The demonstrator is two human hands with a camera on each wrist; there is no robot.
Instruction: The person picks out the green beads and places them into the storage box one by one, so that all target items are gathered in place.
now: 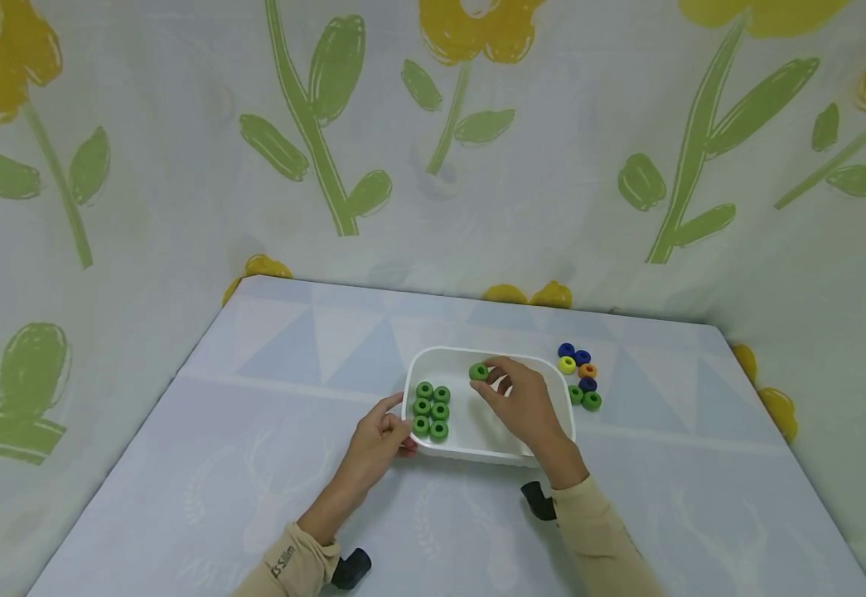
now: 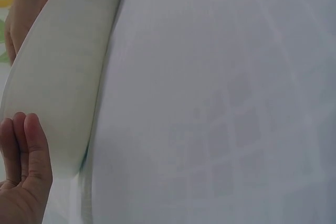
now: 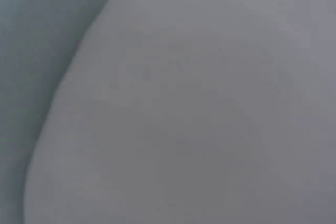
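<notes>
Between finger and thumb, my right hand [image 1: 522, 402] pinches a green bead [image 1: 479, 371] with a hole through it, held above the white tray [image 1: 470, 453]. My left hand [image 1: 376, 444] grips the tray's left front corner, its thumb at the rim and fingers against the outer wall. In the left wrist view, fingers of the left hand [image 2: 29, 166] lie along the tray's outer wall [image 2: 65, 66]. Several green beads [image 1: 440, 411] sit in two columns at the left inside the tray. A blurred pale surface fills the right wrist view, where no hand shows.
Right of the tray lie loose beads: blue ones [image 1: 566, 350], a yellow one [image 1: 567, 365], an orange one [image 1: 587, 371] and green ones [image 1: 592, 401]. The table [image 1: 253, 497] has a pale patterned cover. A flower-print curtain [image 1: 552, 166] hangs behind it.
</notes>
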